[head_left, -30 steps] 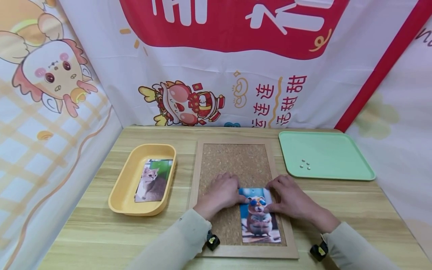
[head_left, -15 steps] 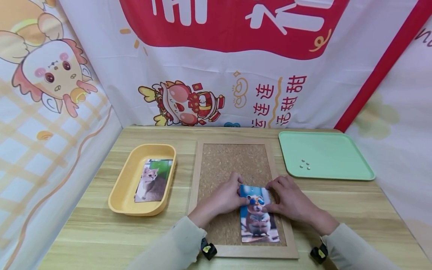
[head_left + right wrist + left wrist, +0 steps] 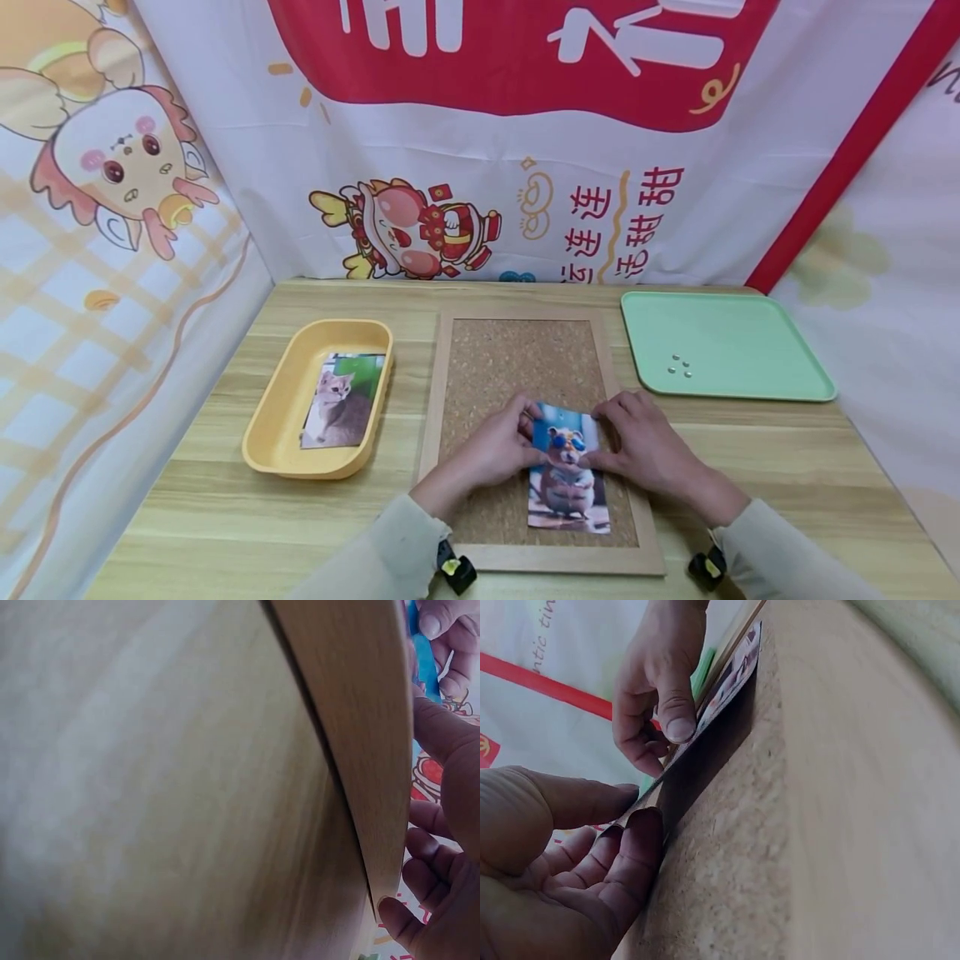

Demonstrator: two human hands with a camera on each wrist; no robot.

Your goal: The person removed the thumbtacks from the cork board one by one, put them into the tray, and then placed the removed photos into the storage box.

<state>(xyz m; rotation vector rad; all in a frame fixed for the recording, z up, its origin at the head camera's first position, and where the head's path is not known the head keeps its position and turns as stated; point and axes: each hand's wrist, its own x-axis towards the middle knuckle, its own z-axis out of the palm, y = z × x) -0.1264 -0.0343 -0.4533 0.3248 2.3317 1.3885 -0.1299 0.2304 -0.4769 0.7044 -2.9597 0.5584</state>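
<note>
A glossy photo (image 3: 567, 492) of a hamster in sunglasses hangs over the lower right of a wood-framed corkboard (image 3: 517, 358). My left hand (image 3: 504, 442) pinches its upper left edge, thumb on the front and fingertips behind. In the left wrist view the dark back of the photo shows, tilted up from the cork (image 3: 727, 840). At its upper right edge my right hand (image 3: 645, 442) holds it, thumb across the picture and fingers bent by the corner. The right wrist view has these fingers (image 3: 429, 874) close along the board's wooden frame (image 3: 352, 712).
Left of the board stands a yellow tray (image 3: 273, 450) with a cat photo (image 3: 341, 404) in it. A green tray (image 3: 742, 342) lies at the back right, with several small silver tacks (image 3: 679, 367) on it. A printed cloth (image 3: 525, 167) hangs behind the table.
The hamster photo has shifted slightly left and up, its left side lifting. My left hand has drawn back to the left with that edge, while my right hand has barely moved.
</note>
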